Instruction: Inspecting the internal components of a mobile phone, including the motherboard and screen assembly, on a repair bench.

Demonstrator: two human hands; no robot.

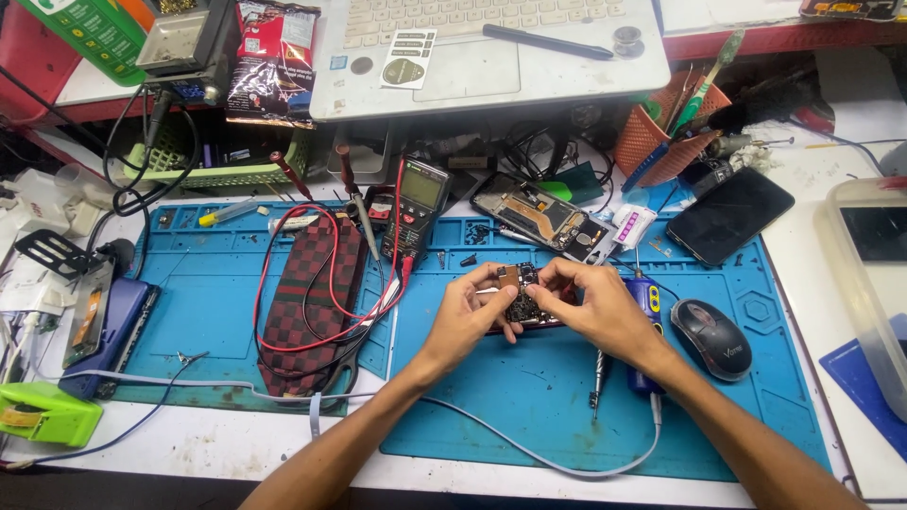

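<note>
My left hand [470, 316] and my right hand [595, 307] meet over the blue work mat [529, 397]. Together they hold a small opened phone [522, 295] with its circuit board and a brown patch exposed. The fingertips of both hands pinch the top of the board. A blue electric screwdriver [644, 321] lies on the mat just right of my right hand, partly hidden under my wrist.
A black mouse [711, 338] sits right of the screwdriver. Another opened phone [546, 217], a multimeter [416, 203] with red leads, a checkered pouch [312, 302] and a dark phone [729, 215] lie behind. A laptop [491, 52] rests on the shelf. A clear bin [864, 283] stands at right.
</note>
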